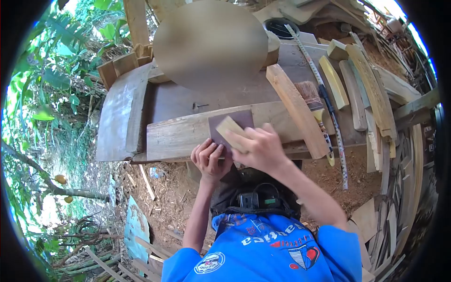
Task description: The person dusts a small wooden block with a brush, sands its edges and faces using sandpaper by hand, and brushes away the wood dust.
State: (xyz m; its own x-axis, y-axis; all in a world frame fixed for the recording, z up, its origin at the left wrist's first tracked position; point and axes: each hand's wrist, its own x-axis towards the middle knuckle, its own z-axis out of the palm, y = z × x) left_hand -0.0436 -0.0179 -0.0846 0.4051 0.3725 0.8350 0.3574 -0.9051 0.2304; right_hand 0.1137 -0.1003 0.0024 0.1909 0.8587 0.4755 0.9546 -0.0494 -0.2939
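Observation:
A dark brown sheet of sandpaper [218, 123] lies across a flat wooden board [181, 129]. My left hand [211, 160] is closed at the sheet's lower left corner, its fingers bent over the board's near edge. In my right hand [263, 148] is a small pale wood block [229, 130], tilted and resting over the sandpaper, slightly blurred. The right fingers wrap the block's near end. Whether the block presses on the sheet cannot be made out.
To the right lie a reddish wood piece [298, 110], a paintbrush [310, 94], a measuring tape [305, 54] and several wood offcuts [371, 89]. A nail [202, 105] lies behind the board. A thick plank [120, 113] is at left. A blurred oval hides the far middle.

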